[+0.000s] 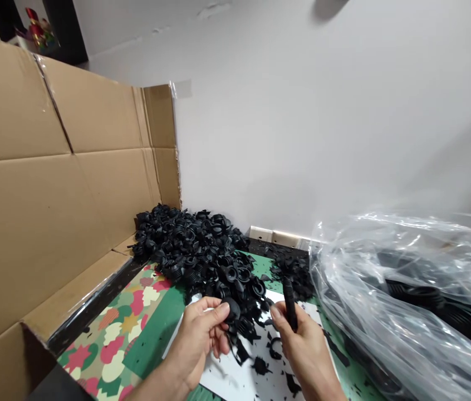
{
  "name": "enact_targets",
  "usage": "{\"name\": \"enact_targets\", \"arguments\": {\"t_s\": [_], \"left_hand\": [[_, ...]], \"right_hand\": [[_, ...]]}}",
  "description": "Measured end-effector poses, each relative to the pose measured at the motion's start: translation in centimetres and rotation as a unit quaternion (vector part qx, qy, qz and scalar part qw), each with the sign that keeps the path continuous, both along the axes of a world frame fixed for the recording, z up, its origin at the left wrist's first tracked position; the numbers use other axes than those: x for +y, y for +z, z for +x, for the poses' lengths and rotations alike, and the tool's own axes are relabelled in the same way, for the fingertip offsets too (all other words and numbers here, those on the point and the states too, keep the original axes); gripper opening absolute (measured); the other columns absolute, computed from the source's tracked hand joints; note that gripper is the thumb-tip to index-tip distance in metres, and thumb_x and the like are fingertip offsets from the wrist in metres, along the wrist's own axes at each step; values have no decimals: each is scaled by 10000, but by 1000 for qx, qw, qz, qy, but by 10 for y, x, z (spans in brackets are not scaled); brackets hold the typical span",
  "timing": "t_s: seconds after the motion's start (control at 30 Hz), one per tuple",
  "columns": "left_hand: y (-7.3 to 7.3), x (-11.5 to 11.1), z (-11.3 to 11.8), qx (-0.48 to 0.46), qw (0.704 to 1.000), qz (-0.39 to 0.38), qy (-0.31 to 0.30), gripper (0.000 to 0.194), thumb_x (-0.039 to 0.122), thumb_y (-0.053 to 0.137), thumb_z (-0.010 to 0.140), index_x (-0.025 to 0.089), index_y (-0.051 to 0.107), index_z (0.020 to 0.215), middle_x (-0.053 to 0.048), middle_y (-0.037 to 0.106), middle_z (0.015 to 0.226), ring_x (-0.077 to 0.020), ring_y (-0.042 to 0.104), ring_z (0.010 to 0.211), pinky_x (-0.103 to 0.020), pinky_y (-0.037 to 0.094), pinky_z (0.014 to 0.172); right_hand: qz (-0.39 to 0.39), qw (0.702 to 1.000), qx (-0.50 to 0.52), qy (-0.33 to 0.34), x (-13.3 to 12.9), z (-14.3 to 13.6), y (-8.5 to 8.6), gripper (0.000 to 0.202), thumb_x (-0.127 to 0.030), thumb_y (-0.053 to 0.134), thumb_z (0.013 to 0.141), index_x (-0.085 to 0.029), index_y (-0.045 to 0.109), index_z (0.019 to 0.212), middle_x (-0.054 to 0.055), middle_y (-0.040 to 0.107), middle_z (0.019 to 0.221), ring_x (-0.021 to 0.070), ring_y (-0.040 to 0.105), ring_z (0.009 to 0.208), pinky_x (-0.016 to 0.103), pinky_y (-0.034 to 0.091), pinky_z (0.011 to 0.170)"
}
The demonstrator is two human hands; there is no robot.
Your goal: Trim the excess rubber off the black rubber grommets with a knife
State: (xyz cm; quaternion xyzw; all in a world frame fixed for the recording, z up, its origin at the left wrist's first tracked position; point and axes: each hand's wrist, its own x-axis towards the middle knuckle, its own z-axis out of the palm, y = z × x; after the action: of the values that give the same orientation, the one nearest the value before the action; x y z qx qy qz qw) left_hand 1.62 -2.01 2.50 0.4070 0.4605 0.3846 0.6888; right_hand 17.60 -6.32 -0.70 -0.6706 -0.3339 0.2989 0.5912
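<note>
My left hand pinches a black, rounded rubber-like part between thumb and fingers. In my right hand is a slim black stick-like tool, standing roughly upright; its working end cannot be made out. Both hands are over a white sheet strewn with black trimmings and a dark ring-shaped scrap. Just beyond them rises a large heap of black ribbed parts. A smaller mound of black scraps lies behind my right hand.
Cardboard panels wall off the left side. A clear plastic bag with black ribbed parts fills the right. Beneath the sheet are a green mat and patterned paper. A white wall stands behind.
</note>
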Motion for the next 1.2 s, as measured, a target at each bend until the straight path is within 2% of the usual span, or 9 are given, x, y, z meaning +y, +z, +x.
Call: {"name": "enact_targets", "arguments": {"t_s": [0.1,0.23,0.37,0.5,0.73,0.87,0.97,1.07,1.2], "left_hand": [[-1,-1,1,-18,1000,-16,18,506,416,748,621,174,570,1028,65,575,488,-78,511,330,-151,290,341],[-1,-6,4,-31,999,-6,16,520,440,746,633,147,587,1031,60,554,449,-87,523,340,-144,285,333],[0,-12,10,-44,999,0,15,500,446,783,594,142,595,943,40,584,481,-85,530,344,-143,276,331],[1,-15,13,-39,999,36,9,448,440,800,598,142,599,866,6,635,567,-75,535,373,-142,265,337],[-3,-22,18,-40,996,75,7,317,362,806,627,136,629,762,69,521,469,-27,414,352,-133,253,368],[-7,-36,13,-60,995,37,-68,292,284,849,548,134,642,690,64,518,448,-37,413,312,-147,247,336],[-6,-32,6,-72,997,1,-23,269,261,827,576,139,658,745,47,573,527,-36,449,343,-146,314,362],[-4,-21,-1,-90,995,-43,14,302,233,819,561,155,668,810,59,559,541,-55,468,374,-150,338,359],[-5,-15,-5,-115,991,-62,32,312,206,810,549,161,670,823,64,547,551,-69,479,399,-171,377,383]], "right_hand": [[-3,1000,-20,-2,-3,5,3,365,-510,594,708,-171,660,826,72,693,774,247,625,712,321,470,591],[80,995,-54,25,-5,-5,2,351,-479,612,754,-198,697,948,97,707,999,276,629,917,361,492,765],[191,975,-86,76,-2,-27,-1,100,-280,626,750,-221,698,786,72,683,899,229,633,845,290,513,696],[225,970,-80,52,0,-37,-4,73,-235,599,780,-224,662,745,15,623,750,169,597,682,230,494,598],[121,988,-98,-2,1,-37,-5,297,-444,490,801,-217,542,618,-22,528,535,153,497,476,242,413,456],[36,991,-85,-96,11,-7,-4,318,-482,424,767,-235,488,579,-20,474,433,168,456,385,270,370,387],[6,985,-99,-142,11,18,-4,252,-459,465,720,-235,513,614,-12,503,457,191,493,450,290,409,460],[-2,989,-106,-104,6,27,-5,279,-486,526,669,-218,598,647,34,617,556,227,570,549,311,455,532],[-1,996,-84,-34,-2,18,-6,398,-518,570,684,-199,695,886,95,736,904,284,666,798,344,510,678]]}}
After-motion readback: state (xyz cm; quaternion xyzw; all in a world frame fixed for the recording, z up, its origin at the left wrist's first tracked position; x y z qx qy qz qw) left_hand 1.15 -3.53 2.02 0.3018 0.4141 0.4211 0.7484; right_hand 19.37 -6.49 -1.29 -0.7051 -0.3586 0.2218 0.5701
